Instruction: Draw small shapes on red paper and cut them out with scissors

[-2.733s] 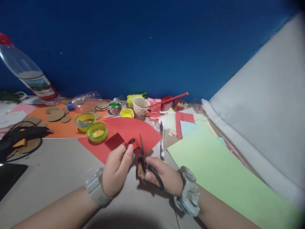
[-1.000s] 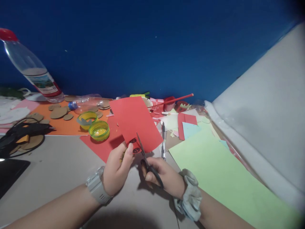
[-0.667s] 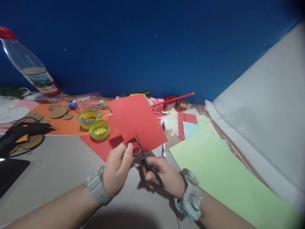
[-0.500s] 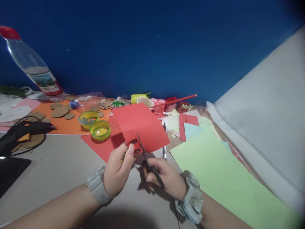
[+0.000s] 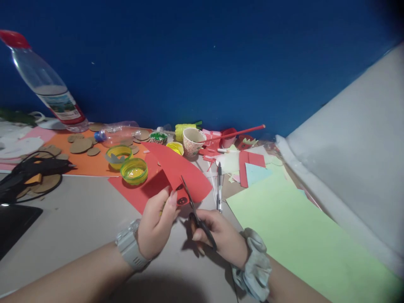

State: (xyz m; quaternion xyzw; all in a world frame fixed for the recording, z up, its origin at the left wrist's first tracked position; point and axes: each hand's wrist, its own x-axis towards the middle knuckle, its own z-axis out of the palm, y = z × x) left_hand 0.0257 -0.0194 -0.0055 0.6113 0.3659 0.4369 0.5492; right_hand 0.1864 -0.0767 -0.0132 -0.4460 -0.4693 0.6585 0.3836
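My left hand pinches the near edge of a red sheet of paper, thumb on top. Dark round drawings show on the paper beside the thumb. Something yellowish peeks out between the left fingers, too little of it to name. My right hand is wrapped round the handles of black scissors. Their blades lie against the red paper, just right of the drawings. Behind the held sheet, another red sheet lies flat on the table.
Yellow-green bowls, a patterned paper cup and a pen lie beyond my hands. A glue gun and a tall bottle stand left, cardboard discs nearby. Light green paper covers the right side.
The red sheet has tilted and curled, its right corner swinging left and down, so the paper cup and pen show more fully. Both hands stay almost in place.
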